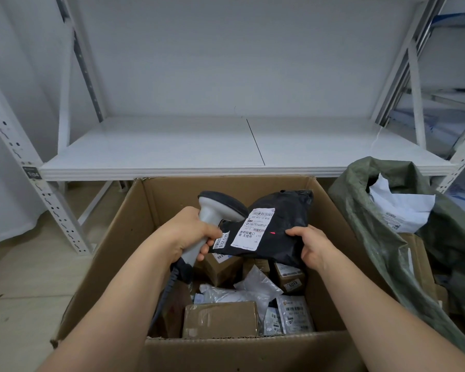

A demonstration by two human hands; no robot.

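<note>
My left hand [192,232] grips the handle of a grey barcode scanner [215,210] whose dark head points right. A coiled cable hangs from the scanner down into the box. My right hand [310,247] pinches the right edge of a black plastic mailer [282,221], held above the open cardboard box [124,237]. A white shipping label [253,228] faces up on the mailer. A red laser dot lies on the black plastic just right of that label.
The box holds several brown cartons [220,319] and white plastic parcels [255,287]. A green woven sack [381,237] with white parcels stands at the right. A bare white shelf board [172,149] on a metal rack is behind the box. Pale floor lies to the left.
</note>
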